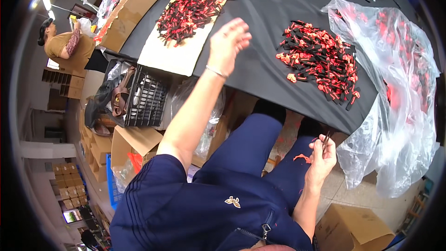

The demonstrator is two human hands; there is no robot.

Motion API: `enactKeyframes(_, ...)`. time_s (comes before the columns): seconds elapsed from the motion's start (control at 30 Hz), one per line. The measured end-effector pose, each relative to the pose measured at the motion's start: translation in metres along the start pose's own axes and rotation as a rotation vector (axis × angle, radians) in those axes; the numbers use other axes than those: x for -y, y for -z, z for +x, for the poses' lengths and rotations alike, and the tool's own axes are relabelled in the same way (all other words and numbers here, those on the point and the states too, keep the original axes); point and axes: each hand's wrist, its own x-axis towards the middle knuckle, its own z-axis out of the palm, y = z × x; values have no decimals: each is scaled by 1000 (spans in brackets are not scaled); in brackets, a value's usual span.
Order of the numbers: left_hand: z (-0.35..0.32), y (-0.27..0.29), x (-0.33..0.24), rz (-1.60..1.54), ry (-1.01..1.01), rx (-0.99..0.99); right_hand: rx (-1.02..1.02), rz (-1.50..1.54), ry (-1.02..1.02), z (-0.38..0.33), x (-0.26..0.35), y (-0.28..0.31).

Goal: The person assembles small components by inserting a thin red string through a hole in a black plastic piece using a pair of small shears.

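Note:
My left hand (229, 44) reaches out above the black-covered table, fingers stretched and partly spread, with nothing seen in it. Just left of it, a pile of small red and black fabric pieces (189, 12) lies on a pale cardboard sheet (179, 58). A second pile of the same red and black pieces (320, 58) rests directly on the black cloth to the right. Below the table's front edge, my right hand (322, 154) is closed around a thin, dark, pointed tool (326, 137), its exact kind too small to make out. A red scrap (303, 158) shows beside that hand, over my leg.
A clear plastic bag (381, 125) with red pieces inside hangs over the table's right end. At the left stand a black crate (146, 100) and cardboard boxes (130, 144). An open carton (355, 228) sits on the floor, lower right. Another person (69, 46) stands far left.

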Motion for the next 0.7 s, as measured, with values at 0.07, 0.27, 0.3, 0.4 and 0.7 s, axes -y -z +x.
enactKeyframes(0.07,-23,-12,22,337,-77,106,-28,-5,16,2,-3,2)
enactKeyframes(0.27,-57,-38,37,1064,-796,271,-1,11,-17,5,2,1)
enactKeyframes(0.3,-53,-37,39,1103,-790,319,2,11,-22,6,4,-2)
enactKeyframes(0.4,-49,-37,41,1114,-781,337,16,-18,-11,6,3,-2)
enactKeyframes(0.7,-69,-62,38,1097,-567,340,11,-1,-51,1,2,4)
